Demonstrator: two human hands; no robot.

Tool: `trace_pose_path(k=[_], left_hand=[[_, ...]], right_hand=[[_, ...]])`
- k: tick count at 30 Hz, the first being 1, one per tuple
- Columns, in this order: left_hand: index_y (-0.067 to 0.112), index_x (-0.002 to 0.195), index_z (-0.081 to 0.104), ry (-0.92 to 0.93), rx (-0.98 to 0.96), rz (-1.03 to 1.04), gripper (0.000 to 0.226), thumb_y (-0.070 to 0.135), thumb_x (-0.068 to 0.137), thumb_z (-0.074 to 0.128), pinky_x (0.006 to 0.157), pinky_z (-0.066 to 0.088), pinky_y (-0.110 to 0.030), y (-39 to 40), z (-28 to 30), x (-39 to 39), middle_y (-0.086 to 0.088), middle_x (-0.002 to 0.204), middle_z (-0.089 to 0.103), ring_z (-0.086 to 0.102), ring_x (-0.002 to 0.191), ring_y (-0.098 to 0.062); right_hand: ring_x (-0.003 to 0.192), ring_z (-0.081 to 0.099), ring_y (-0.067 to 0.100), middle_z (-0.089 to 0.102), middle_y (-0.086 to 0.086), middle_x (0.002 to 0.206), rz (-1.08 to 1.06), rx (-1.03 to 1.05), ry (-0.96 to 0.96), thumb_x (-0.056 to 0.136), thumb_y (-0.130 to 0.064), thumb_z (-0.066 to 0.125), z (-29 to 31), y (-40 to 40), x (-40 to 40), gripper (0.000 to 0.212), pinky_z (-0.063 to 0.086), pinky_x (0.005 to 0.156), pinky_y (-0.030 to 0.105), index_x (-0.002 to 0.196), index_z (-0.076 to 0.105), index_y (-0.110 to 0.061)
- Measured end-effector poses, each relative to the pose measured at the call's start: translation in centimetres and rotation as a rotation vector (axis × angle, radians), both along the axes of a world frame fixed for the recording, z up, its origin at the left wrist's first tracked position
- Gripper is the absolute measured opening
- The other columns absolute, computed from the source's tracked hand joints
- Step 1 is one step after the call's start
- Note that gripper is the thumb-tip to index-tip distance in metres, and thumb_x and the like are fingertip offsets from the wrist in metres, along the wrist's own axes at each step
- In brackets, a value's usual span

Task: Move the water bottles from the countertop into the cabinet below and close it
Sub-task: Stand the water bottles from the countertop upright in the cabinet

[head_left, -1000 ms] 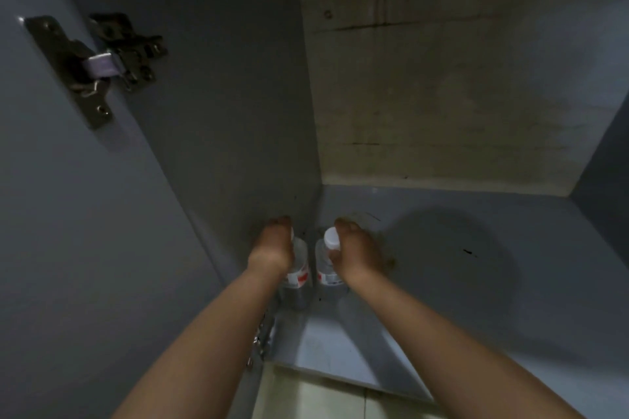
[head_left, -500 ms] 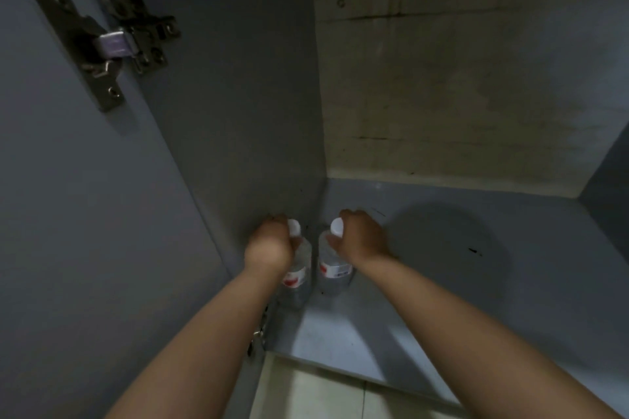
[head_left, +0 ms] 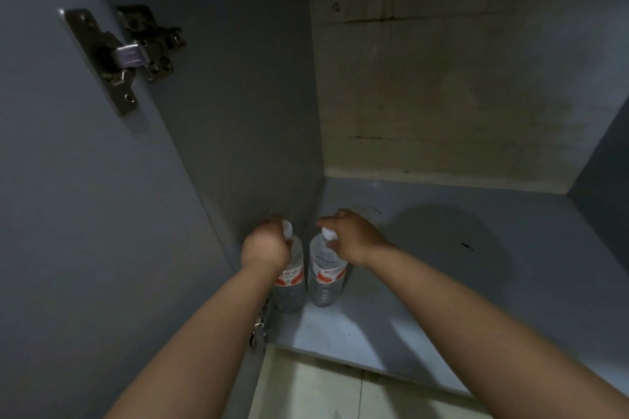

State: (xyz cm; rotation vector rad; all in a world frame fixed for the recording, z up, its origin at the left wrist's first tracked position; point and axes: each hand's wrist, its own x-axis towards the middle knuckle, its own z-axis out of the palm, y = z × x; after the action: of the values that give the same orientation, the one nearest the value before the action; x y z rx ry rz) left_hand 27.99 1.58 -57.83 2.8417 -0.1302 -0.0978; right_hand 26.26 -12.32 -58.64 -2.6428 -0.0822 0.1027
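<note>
Low in the frame's centre, both clear plastic red-labelled water bottles (head_left: 308,277) now stand on the grey cabinet floor (head_left: 442,265), the left hand (head_left: 265,248) and right hand (head_left: 352,236) each keeping a loosening grip clenched round a neck, so only release and closing remain.

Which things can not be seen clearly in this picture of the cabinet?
- Left bottle, head view: the left hand covers its neck.
- Label text on the right bottle: too small and blurred.
- Right hand: fingertips hidden, grip unclear.
- Cabinet door: cut off by the left edge.
</note>
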Motion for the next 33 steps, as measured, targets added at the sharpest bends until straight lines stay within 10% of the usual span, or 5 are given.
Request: trace_pose_path(k=[14, 33], left_hand=[[0.010, 0.118, 0.054, -0.044, -0.101, 0.058, 0.026, 0.018, 0.093, 0.053, 0.084, 0.046, -0.031, 0.3, -0.2, -1.3, -0.020, 0.122, 0.062, 0.058, 0.114, -0.034], [0.007, 0.112, 0.054, -0.016, -0.099, 0.043, 0.020, 0.015, 0.093, 0.051, 0.087, 0.048, -0.034, -0.7, -0.2, -1.7, -0.021, 0.121, 0.060, 0.058, 0.113, -0.036]], right_hand=[[0.109, 0.053, 0.032, 0.056, 0.021, 0.115, 0.062, 0.130, -0.001, 0.078, 0.006, 0.055, 0.3, -0.8, 0.2, 0.023, 0.043, 0.088, 0.029, 0.090, 0.061, -0.012], [0.118, 0.051, 0.034, 0.046, 0.018, 0.133, -0.037, -0.324, 0.167, 0.098, -0.034, 0.038, -2.4, -5.1, -3.6, 0.041, 0.044, 0.094, 0.036, 0.129, 0.040, -0.008]])
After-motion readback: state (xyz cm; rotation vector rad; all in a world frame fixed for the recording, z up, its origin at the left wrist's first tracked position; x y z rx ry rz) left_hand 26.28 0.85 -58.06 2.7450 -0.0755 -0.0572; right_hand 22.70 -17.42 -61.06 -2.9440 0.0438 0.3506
